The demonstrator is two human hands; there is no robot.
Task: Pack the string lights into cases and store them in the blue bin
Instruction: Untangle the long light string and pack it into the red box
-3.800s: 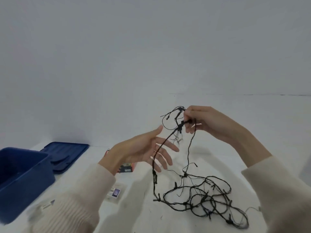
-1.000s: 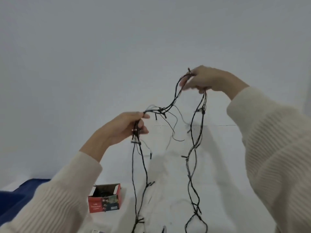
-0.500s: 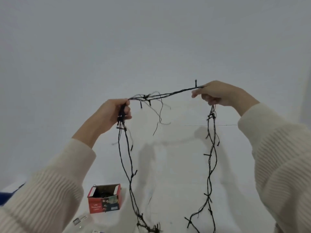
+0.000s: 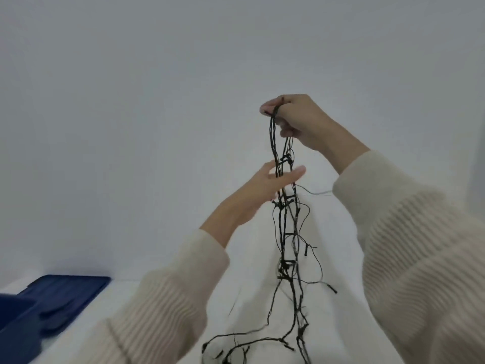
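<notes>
A black string of lights (image 4: 284, 240) hangs in several strands from my right hand (image 4: 299, 122), which is raised and pinched shut on its top. The strands drop to the white table, where the tail lies in loose loops (image 4: 244, 348). My left hand (image 4: 267, 187) sits just below the right one, behind the hanging strands, fingers spread and flat, touching them without closing. The corner of the blue bin (image 4: 15, 329) shows at the lower left edge.
The blue bin's lid (image 4: 65, 292) lies flat on the white table (image 4: 162, 287) beside the bin, at the far left. A plain white wall fills the background. My cream sleeves cover much of the lower view.
The span stretched between my two hands is gone. My left hand has let go and moved right under the right hand, and the strands now hang together. The red box is out of view.
</notes>
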